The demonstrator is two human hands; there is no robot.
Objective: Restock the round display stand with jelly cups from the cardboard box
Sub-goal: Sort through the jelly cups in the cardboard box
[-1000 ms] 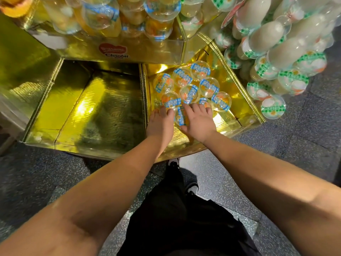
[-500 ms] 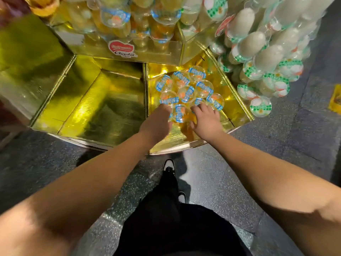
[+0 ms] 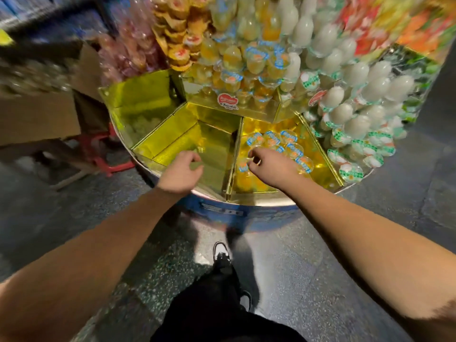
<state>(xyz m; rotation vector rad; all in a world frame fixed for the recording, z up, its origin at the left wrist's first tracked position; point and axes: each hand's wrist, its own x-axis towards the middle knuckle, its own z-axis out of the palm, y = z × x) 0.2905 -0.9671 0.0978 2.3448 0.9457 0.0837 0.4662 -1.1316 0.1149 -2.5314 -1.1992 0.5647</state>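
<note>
Hands loosely curled, both empty | left hand [image 3: 181, 172] over bare bin; right hand [image 3: 270, 166] above jelly cups [image 3: 287, 144] in gold stand [image 3: 232, 176] | we risk toppling stacked cups if forearm brushes upper tiers.

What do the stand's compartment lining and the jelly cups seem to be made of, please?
Lining: apparently gold metallic foil over card; it is glossy, mirrors the light and shows sharp fold lines. Jelly cups: likely clear thin plastic, since the orange filling shows through, with printed blue-and-white film lids.

The person has bare forearms, black trousers [image 3: 217, 312] and black-and-white sneakers [image 3: 221, 253].
</note>
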